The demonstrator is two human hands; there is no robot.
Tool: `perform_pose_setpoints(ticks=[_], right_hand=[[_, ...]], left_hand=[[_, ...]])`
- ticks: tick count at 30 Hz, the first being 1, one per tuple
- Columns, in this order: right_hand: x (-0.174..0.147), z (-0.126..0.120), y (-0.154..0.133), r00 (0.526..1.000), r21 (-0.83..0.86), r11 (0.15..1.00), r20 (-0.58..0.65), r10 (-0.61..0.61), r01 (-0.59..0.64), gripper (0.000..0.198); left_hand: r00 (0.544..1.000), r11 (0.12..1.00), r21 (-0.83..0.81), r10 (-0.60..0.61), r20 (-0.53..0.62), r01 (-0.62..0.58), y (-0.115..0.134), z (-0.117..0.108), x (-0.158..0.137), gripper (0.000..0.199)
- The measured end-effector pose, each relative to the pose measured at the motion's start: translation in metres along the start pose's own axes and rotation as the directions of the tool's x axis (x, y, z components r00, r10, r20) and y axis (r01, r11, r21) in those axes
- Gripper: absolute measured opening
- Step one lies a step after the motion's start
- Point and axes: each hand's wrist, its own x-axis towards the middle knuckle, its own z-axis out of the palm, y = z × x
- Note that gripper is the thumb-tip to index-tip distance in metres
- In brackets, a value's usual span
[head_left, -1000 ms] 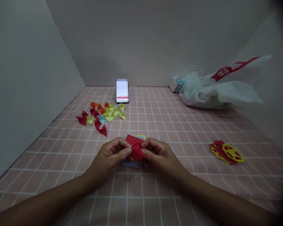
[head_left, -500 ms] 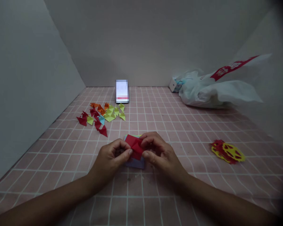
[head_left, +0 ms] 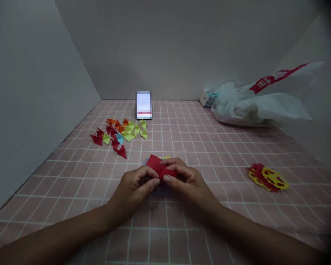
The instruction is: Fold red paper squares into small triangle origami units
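A red sheet of origami paper (head_left: 155, 162), partly folded, is held up at the middle of the table between both hands. My left hand (head_left: 136, 186) pinches its lower left part between thumb and fingers. On the other side my right hand (head_left: 186, 178) is closed on the folded right part, thumb below and fingers above. Beneath the red paper lies a stack of coloured paper (head_left: 163, 191), with blue and yellow edges showing; the hands cover most of it. Fingers hide some of the folds.
Several folded paper cranes (head_left: 129, 135) in red, orange, yellow and blue lie at left. Behind them a phone (head_left: 143, 105) stands upright. A white plastic bag (head_left: 237, 109) and a small box (head_left: 205, 98) sit back right. Red and yellow cut-out shapes (head_left: 269, 178) lie at right.
The right hand's fingers have moved inward and closer to the left hand. The red paper's right part is now bent together under them. The whole view has shifted slightly.
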Motion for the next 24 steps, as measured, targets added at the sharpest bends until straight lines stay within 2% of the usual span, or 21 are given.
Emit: perform_pose_setpoints(ticks=[4, 10, 15, 20, 24], right_hand=[[-0.0002, 0.0005, -0.0013, 0.999, 0.018, 1.0, 0.026, 0.025, -0.025, 0.008], [-0.0031, 0.0023, -0.0064, 0.995, -0.078, 0.994, 0.062, -0.078, 0.083, 0.018], [-0.0034, 0.0035, -0.0085, 0.992, -0.141, 0.985, 0.091, -0.091, 0.104, 0.025], [-0.0023, 0.0028, -0.0072, 0.992, -0.141, 0.985, 0.099, -0.082, 0.096, 0.026], [-0.0024, 0.0035, -0.0076, 0.989, -0.134, 0.986, 0.125, -0.083, 0.1, 0.027]], left_hand=[[1.0, 1.0, -0.008, -0.014, 0.02, 0.014, -0.0003, 0.0008, -0.0002, 0.014], [0.999, 0.999, -0.047, -0.015, 0.039, 0.017, -0.0005, 0.0003, -0.001, 0.017], [0.998, 1.0, -0.012, 0.012, 0.064, -0.011, 0.0016, -0.0007, -0.001, 0.019], [0.993, 0.985, -0.164, -0.041, 0.107, 0.059, 0.0021, 0.0004, -0.0007, 0.021], [0.986, 0.935, -0.33, -0.087, 0.141, 0.129, -0.0005, 0.0033, -0.0005, 0.018]])
